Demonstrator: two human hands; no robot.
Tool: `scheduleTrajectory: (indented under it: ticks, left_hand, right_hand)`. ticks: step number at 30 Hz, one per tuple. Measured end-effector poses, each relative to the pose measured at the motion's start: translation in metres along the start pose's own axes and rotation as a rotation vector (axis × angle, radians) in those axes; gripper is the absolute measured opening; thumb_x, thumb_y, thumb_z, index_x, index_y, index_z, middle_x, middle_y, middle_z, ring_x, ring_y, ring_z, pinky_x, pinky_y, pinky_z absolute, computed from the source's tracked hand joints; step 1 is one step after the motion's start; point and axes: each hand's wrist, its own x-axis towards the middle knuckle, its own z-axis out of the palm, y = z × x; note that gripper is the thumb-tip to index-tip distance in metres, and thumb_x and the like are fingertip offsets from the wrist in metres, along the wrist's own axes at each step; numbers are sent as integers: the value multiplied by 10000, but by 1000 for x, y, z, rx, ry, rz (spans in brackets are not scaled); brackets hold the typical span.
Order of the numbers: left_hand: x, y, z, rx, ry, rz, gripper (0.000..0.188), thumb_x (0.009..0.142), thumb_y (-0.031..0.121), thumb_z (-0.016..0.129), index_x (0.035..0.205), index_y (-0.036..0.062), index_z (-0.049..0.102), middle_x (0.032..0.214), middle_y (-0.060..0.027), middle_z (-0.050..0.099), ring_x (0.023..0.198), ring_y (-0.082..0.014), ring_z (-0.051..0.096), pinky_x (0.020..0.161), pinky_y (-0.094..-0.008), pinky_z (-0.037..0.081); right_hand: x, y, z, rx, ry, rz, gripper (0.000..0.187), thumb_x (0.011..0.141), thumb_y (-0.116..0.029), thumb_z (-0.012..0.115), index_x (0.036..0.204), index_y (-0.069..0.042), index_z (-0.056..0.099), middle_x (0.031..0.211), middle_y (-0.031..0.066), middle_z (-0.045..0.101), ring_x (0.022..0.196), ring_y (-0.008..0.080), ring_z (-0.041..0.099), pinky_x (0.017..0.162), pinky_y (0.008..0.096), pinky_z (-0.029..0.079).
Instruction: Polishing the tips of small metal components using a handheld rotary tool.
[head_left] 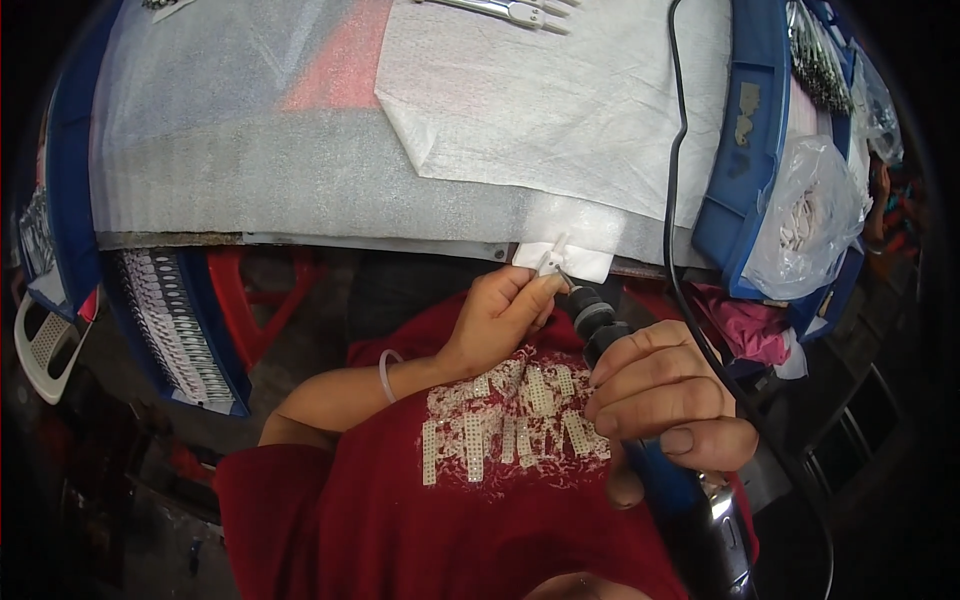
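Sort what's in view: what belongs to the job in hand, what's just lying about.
Apparently in use:
blue-black power tool, in the right hand
small pale piece, pinched in the left hand
white pad, next to it

Seemingly just lying about:
metal parts, top of the picture
clear plastic bag, at right
pink cloth, below it

The left hand [505, 310] pinches between thumb [541, 290] and fingers [497, 287], its forearm [330, 402] stretching back leftward. Right of it and nearer the body, the right hand [672, 395] grips firmly, fingers curled leftward.
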Motion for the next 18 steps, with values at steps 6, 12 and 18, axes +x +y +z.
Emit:
scheduleTrajectory:
  ticks: [6, 12, 18]
  left_hand:
    - [0, -3, -2, 43, 16, 41, 236, 975, 184, 512, 965, -13, 643, 665, 28, 531, 588, -29, 448, 523, -183, 364]
    - [0, -1, -4, 100, 32, 35, 229, 966, 173, 523, 945, -13, 656, 661, 28, 545, 587, -28, 459, 517, -189, 369]
    - [2, -2, -1, 91, 22, 56, 229, 963, 174, 528, 946, -13, 659, 656, 35, 543, 587, -27, 458, 522, -191, 370]
  right_hand:
    - [7, 2, -8, -96, -268, 65, 442, 809, -292, 731, 954, -81, 371, 789, 97, 628, 608, 189, 638, 582, 316, 538]
    - [8, 13, -11, -37, -264, 25, 445, 803, -276, 739, 955, -74, 374, 788, 100, 627, 610, 185, 640, 546, 291, 542]
    - [18, 8, -15, -45, -313, 48, 459, 784, -265, 759, 947, -63, 381, 782, 116, 636, 598, 203, 644, 526, 300, 546]
